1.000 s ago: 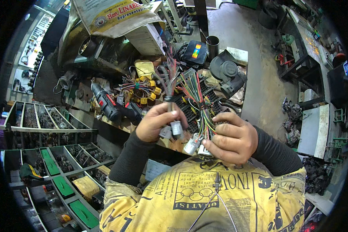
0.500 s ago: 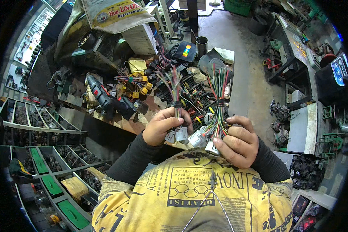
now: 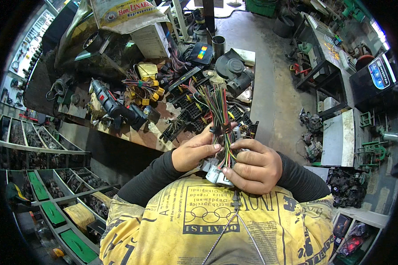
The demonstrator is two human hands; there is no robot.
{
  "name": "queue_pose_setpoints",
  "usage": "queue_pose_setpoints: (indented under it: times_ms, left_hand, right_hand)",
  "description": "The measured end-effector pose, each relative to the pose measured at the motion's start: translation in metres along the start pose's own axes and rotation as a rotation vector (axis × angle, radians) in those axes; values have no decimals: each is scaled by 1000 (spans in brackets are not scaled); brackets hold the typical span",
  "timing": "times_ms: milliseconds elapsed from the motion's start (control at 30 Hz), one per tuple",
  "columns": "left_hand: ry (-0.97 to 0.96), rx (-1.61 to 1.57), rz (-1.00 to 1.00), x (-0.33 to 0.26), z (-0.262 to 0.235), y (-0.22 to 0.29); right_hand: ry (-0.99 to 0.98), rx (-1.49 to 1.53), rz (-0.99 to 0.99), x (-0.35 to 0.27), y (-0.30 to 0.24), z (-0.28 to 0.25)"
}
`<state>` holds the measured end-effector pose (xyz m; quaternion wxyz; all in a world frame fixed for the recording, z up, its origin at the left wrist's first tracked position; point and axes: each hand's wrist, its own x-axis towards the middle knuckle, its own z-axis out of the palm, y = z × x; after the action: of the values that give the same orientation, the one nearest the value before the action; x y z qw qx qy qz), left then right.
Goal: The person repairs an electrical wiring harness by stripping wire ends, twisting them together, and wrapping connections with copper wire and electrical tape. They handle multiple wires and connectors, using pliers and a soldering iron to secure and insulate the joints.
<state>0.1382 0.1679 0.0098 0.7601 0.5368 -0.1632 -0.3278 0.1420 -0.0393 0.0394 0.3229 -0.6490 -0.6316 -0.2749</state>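
Close in front of my chest, bundles of thin coloured wires (image 3: 217,105) stand side by side, their loose ends fanning upward. Grey-white plug connectors (image 3: 213,174) hang at their lower ends. My left hand (image 3: 194,151) is closed round the left bundle, thumb across the wires just above its connector. On the other side, my right hand (image 3: 257,167) grips the right bundle low down, its fingers against the connectors and the wires above them. Dark tape binds the wires partway up. My fingers partly hide the connectors.
Beyond my hands, the bench holds black connector blocks (image 3: 191,111), a cordless drill (image 3: 108,99), yellow-plugged wire harnesses (image 3: 151,93) and a dark round housing (image 3: 232,70). Divided parts bins (image 3: 44,150) stand at left. A concrete floor (image 3: 269,88) runs along the right of the bench.
Two wire bundles that were apart are now brought together. My right hand has moved left with its bundle, and my left hand slightly right. The view has shifted a little.
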Motion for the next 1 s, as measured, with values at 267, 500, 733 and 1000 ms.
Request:
queue_pose_setpoints:
  times_ms: [267,500,733,1000]
  left_hand:
    - [-139,138,95,-1,6,-8]
    - [-144,-10,50,-4,9,-16]
    - [-144,-87,-23,5,12,-17]
    - [-78,-190,-133,23,31,-23]
  right_hand:
    - [34,114,37,-1,-10,4]
    - [45,178,64,-7,-14,5]
    - [94,190,139,-19,-15,9]
    - [13,43,221,-42,-24,-7]
